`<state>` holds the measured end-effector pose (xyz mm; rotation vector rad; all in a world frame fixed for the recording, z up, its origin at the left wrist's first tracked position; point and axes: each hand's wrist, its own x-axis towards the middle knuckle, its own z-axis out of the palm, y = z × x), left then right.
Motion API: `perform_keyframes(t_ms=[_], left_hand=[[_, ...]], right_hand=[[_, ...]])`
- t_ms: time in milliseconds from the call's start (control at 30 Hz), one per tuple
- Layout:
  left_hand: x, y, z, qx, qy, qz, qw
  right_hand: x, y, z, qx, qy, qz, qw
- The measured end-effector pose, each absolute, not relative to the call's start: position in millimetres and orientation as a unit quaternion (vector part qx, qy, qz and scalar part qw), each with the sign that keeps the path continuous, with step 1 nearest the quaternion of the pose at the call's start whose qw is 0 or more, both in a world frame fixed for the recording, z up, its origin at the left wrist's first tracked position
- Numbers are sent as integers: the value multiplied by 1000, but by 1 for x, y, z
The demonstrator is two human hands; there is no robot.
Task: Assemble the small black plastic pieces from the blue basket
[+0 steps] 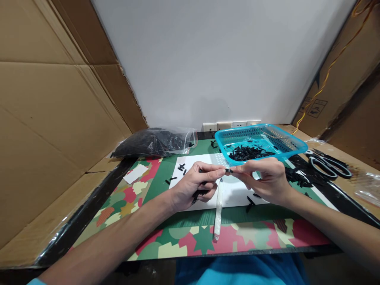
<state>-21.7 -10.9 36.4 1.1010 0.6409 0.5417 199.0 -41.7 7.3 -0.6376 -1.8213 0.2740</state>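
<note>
My left hand [202,182] and my right hand [263,178] meet over a white sheet [208,202]. Between their fingertips they pinch one small black piece [228,170], too small to name more exactly. More black pieces [198,194] are tucked under the curled fingers of my left hand. Below the hands lies a slim tool wrapped in white [219,209], its thin tip pointing away from me. Just behind my right hand stands a blue plastic basket [297,149] with a heap of black pieces [247,152] in it. Loose black pieces [251,202] lie scattered on the sheet.
At the back left sits a clear zip bag [154,140] full of black material. Black-handled scissors [326,164] rest at the right, near another pile of black pieces [297,177]. Cardboard [59,99] walls the left side; wall sockets [224,126] are behind. A paper scrap [135,173] lies left.
</note>
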Motion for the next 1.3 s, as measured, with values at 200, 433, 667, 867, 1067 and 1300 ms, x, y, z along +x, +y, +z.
perform_keyframes(t_ms=[200,433,667,867,1067,1300], left_hand=[[-20,-11,37,517,319,280,744],[-20,-12,35,540,300,300,727],[-18,-13,34,542,317,335,703],[-18,-12,33,549,319,342,692],[-17,-12,34,547,313,347,695],[-15,-12,34,544,338,372,671]], right_hand=[[201,-40,7,-286,-780,49,555],[201,-41,8,-294,-777,29,556],[201,-41,8,-303,-776,27,552],[201,-40,7,-307,-776,30,549],[200,-41,8,-315,-775,49,545],[202,-38,3,-323,-796,-35,511]])
